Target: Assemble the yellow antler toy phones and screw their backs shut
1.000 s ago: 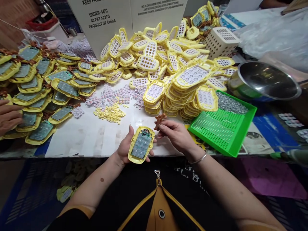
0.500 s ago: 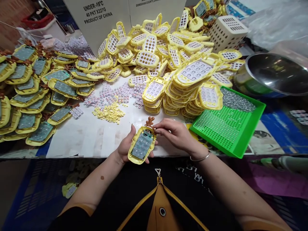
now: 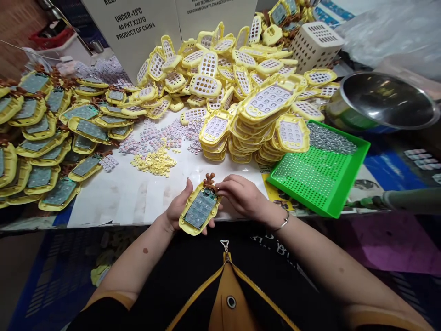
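My left hand (image 3: pixel 179 204) is wrapped round a yellow toy phone shell (image 3: pixel 188 227), holding it tilted above the table's front edge. A circuit board with a greyish keypad sheet (image 3: pixel 200 209) faces up inside it. Brown antler-shaped pieces (image 3: pixel 209 179) stick out at the shell's top end. With thumb and fingers pinched together, my right hand (image 3: pixel 241 195) grips the right-hand antler at that top corner. The fingertips hide most of this antler.
Filled shells (image 3: pixel 87 128) are heaped on the left. Behind lie keypad pieces (image 3: pixel 155 135), small yellow parts (image 3: pixel 155 161) and a pile of yellow shells (image 3: pixel 206 87). Stacked shells (image 3: pixel 272 101), a green tray (image 3: pixel 330 197) of screws and a steel bowl (image 3: pixel 382 103) stand on the right.
The view has shifted slightly. My right fingers have closed in tighter on the right-hand antler at the shell's top. My left hand keeps the same hold.
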The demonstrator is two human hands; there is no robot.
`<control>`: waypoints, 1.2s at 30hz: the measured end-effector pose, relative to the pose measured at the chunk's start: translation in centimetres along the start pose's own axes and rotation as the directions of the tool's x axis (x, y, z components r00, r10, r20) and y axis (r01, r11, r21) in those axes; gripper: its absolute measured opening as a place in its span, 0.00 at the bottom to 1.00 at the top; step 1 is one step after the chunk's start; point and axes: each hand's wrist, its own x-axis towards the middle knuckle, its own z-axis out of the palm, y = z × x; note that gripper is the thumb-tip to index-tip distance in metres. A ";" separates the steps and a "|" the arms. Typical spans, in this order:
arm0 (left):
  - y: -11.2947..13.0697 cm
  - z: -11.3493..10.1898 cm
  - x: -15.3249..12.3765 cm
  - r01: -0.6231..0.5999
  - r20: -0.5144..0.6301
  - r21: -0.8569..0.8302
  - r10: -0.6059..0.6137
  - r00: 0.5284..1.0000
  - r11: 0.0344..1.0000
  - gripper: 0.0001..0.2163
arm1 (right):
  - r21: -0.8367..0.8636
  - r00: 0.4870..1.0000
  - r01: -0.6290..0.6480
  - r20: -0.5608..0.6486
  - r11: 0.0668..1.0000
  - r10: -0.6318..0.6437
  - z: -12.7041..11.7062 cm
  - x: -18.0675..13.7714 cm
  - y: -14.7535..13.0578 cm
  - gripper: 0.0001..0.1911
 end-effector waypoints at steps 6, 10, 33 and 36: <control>-0.2 0.1 -0.3 -0.056 0.044 0.011 0.055 0.997 0.998 0.40 | 0.131 0.987 -0.128 -0.077 0.983 0.139 -0.2 -0.4 -0.8 0.05; -0.4 0.1 -0.4 -0.028 0.050 0.079 0.025 0.998 0.996 0.40 | 0.111 0.971 -0.220 -0.068 0.969 0.228 0.2 -0.9 -1.0 0.06; -0.5 -0.4 0.1 -0.003 0.081 0.000 0.003 0.997 1.000 0.38 | 0.788 0.760 -0.562 0.373 0.251 0.532 -0.2 2.7 -0.5 0.16; -0.5 -0.2 0.1 0.007 0.045 0.032 -0.008 0.999 0.999 0.39 | 0.795 0.762 -0.564 0.397 0.223 0.512 -0.3 2.9 -1.0 0.14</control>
